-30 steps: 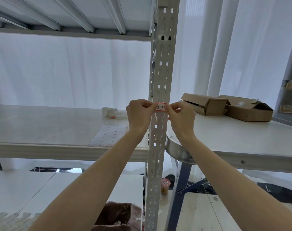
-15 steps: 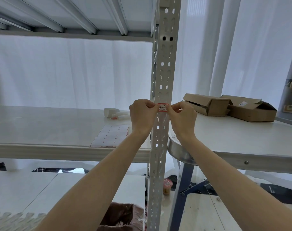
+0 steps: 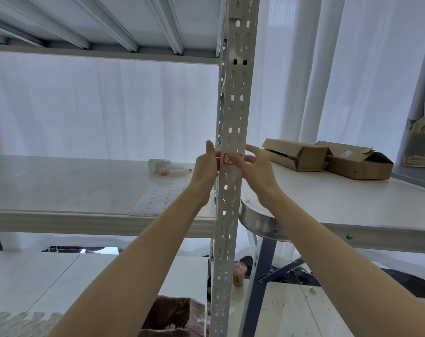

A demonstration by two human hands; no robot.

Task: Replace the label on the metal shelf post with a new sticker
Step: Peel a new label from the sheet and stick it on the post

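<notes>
Change vs half a second ago: both hands had the sticker point(image 3: 232, 158) pinched at its side edges; now that pinch is gone. Sticker sits flat on the front face of the post point(image 3: 233, 132), red border visible, mark on it too blurred to read.

Left hand point(image 3: 205, 169): left of the post, fingers straight and pressed together, flat against the post's side edge, holding nothing. Right hand point(image 3: 255, 167): right of the post, fingers spread and loosely curled, thumb reaching across onto the sticker's lower right edge. Not pinching; looks like a press or rub-down.

My read: placement is done, this is the smoothing step. Can't tell whether all corners are stuck. The post face is slotted, so any part over a slot has no backing and could lift.

Sticker sheet point(image 3: 158, 199) lies on the shelf point(image 3: 61, 181) left of the post, pens point(image 3: 175, 171) behind it. Boxes point(image 3: 328, 158) right of the post, not involved.

Likely left: a firm press, then hands off.
</notes>
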